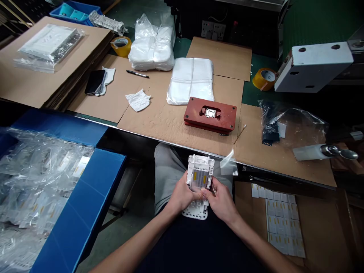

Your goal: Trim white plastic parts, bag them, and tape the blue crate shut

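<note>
Over my lap I hold a white plastic part [200, 178] with yellow strips in its middle. My left hand [182, 196] grips its left side with fingers wrapped round it. My right hand [220, 201] is closed on its right side, thumb and fingers pinching near the edge. A small clear film piece [228, 163] sticks out just above my right hand. On the table in front lies a red metal fixture [210, 115] with a small silver insert in its recess.
Stacks of clear bags [191, 79] and white packs [153, 45], two tape rolls [121, 45], a phone [95, 81], a pen [137, 74] and a crumpled wipe [138, 100] lie on cardboard. A blue bin of bagged parts [42, 182] stands left; a box of white parts [280, 216] right.
</note>
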Demonstrator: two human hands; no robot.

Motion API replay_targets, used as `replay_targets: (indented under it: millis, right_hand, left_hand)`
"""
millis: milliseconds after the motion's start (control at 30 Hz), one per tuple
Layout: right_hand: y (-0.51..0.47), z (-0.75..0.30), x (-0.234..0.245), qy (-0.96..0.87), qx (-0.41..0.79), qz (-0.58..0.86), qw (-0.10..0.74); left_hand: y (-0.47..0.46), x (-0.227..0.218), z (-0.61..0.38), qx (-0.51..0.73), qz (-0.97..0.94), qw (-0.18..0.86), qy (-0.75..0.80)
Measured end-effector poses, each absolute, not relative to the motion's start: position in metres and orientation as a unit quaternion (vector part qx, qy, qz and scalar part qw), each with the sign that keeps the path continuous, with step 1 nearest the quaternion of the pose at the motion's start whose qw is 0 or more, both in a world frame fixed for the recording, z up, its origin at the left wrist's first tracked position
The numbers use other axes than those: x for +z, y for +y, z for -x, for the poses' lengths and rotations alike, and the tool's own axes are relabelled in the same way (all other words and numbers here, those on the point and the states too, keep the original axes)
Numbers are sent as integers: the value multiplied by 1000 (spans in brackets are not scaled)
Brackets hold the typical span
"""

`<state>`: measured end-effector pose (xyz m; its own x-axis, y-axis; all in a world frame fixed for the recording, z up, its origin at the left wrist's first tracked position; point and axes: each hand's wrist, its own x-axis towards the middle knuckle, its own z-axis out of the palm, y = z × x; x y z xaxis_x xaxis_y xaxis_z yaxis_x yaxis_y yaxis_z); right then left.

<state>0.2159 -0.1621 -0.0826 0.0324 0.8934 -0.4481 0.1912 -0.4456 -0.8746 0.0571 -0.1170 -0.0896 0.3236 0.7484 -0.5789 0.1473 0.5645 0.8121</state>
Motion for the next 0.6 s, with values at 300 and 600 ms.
replay_targets:
  millis: [300, 600]
  right_hand:
    - [-155, -220, -97, -395, 629, 581, 333]
    - [-133, -226, -77, -348, 632, 576, 384]
  left_hand:
    - [-114, -90, -50, 208, -364, 730, 540]
    - [-114, -66, -47, 166, -363, 724, 562]
